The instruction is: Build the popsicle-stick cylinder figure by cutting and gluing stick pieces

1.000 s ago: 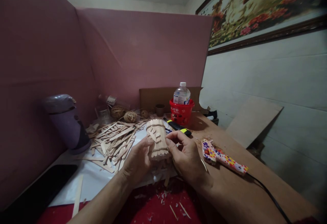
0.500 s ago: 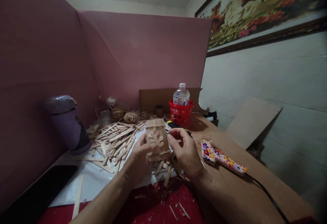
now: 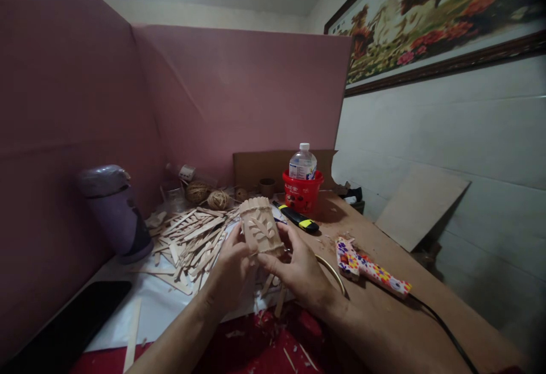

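Note:
Between my two hands is a small craft-stick cup [image 3: 261,227], pale wood, with a leaf-and-stem pattern raised on the side that faces me and a band of twine near its top and bottom. It tilts slightly. My left hand [image 3: 234,266] has its fingers closed round the cup's left side. My right hand [image 3: 301,266] grips the lower right side, thumb near the bottom edge and fingers behind. Loose wooden craft sticks [image 3: 200,243] lie in a heap just left of the cup.
A flowered glue gun [image 3: 371,266] with a black cord lies at right. Behind it are a black-and-yellow utility knife [image 3: 296,216] and a red bucket [image 3: 302,192] holding a plastic bottle [image 3: 303,163]. At left stand a purple tumbler [image 3: 115,212] and a dark flat phone-like slab [image 3: 72,323].
My right hand has moved down from the cup's upper right edge to grip its lower right side. The cup has turned and tilted a little, and the utility knife shows more fully.

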A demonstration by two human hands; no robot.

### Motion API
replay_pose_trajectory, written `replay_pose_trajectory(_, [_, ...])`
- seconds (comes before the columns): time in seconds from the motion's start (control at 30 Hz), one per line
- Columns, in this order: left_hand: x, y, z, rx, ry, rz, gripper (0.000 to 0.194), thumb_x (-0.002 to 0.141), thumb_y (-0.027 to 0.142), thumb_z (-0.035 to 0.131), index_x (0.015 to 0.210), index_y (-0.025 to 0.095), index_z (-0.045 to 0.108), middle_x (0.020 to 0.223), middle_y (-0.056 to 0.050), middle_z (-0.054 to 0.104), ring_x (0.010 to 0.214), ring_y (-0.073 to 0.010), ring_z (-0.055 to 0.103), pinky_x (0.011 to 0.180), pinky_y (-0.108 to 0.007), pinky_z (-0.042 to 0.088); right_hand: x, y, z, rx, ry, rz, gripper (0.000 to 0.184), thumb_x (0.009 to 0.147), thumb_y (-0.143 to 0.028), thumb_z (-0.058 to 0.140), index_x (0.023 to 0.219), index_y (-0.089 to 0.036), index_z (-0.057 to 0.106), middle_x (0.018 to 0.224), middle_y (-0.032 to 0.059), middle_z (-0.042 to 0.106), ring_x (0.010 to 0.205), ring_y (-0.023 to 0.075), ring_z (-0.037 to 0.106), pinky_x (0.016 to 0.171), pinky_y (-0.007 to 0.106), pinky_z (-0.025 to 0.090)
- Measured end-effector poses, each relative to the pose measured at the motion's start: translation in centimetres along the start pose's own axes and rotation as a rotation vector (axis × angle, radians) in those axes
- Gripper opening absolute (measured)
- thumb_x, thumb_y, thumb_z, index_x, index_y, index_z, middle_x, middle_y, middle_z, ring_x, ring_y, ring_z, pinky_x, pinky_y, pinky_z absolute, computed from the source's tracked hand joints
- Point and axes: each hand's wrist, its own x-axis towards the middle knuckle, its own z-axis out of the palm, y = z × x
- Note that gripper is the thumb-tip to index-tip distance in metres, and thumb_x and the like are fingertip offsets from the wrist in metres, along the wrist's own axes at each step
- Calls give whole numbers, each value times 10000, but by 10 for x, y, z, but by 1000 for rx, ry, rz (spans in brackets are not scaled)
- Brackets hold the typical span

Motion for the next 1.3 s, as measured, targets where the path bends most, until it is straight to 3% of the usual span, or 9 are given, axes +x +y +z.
replay_pose_trajectory(0.3, [2, -2, -8, 1, -11, -45, 373, 715, 128, 615, 1086, 165, 615, 1051, -85, 709, 988, -243, 647, 842, -312, 481, -1, 0, 0, 76, 48, -4, 525, 767, -286, 697, 1229, -192, 466, 1160, 98, 656, 1023, 229, 647, 868, 367, 520])
replay_pose_trajectory(0.53, [5, -6, -10, -24, -62, -48, 524, 748, 186, 656, 1252, 196, 511, 1139, -112, 674, 1074, -283, 609, 901, -374, 463, -1, 0, 4, 109, 48, -40, 534, 765, -297, 710, 1234, -200, 474, 1154, 110, 653, 923, 228, 674, 791, 357, 550])
replay_pose_trajectory(0.63, [8, -9, -12, -37, -96, -29, 563, 750, 174, 661, 1284, 206, 484, 1166, -119, 658, 1089, -286, 600, 918, -386, 458, -3, -2, 5, 36, 59, -38, 563, 746, -289, 721, 1241, -197, 469, 1159, 111, 647, 898, 230, 677, 759, 353, 558])
replay_pose_trajectory(0.77, [7, -8, -12, -50, -136, -34, 598, 716, 159, 683, 1280, 204, 488, 1161, -122, 655, 1082, -297, 601, 908, -397, 470, -6, 0, 6, -146, 114, -54, 664, 728, -256, 720, 1307, -183, 403, 1229, 129, 603, 1016, 254, 635, 845, 394, 530])
replay_pose_trajectory(0.97, [3, -2, -5, -33, -97, -54, 559, 677, 162, 709, 1210, 199, 547, 1118, -125, 676, 1021, -299, 631, 865, -396, 497, -8, 9, 5, -347, 164, -135, 752, 703, -337, 740, 1341, -195, 368, 1306, 147, 547, 1174, 309, 539, 939, 466, 472])
replay_pose_trajectory(1.1, [3, 1, -3, -45, -29, -72, 501, 694, 154, 686, 1176, 202, 561, 1085, -114, 693, 975, -278, 654, 827, -366, 506, -6, 9, 0, -351, 150, -215, 531, 854, -452, 546, 1294, -179, 427, 1278, 153, 559, 1179, 296, 530, 957, 446, 456])
replay_pose_trajectory(1.2, [5, 0, -4, -79, -38, -61, 505, 730, 170, 659, 1215, 212, 526, 1062, -107, 697, 959, -275, 660, 810, -364, 505, -4, 8, -5, -392, 202, -204, 394, 939, -423, 369, 1225, -172, 471, 1197, 148, 588, 1116, 267, 561, 917, 419, 477])
replay_pose_trajectory(1.3, [7, -4, -7, -95, -36, -36, 444, 754, 181, 641, 1185, 195, 535, 1027, -106, 697, 919, -264, 666, 807, -371, 501, -2, 9, -8, -465, 255, -216, 336, 956, -370, 334, 1181, -172, 486, 1140, 141, 595, 1076, 251, 563, 910, 416, 469])
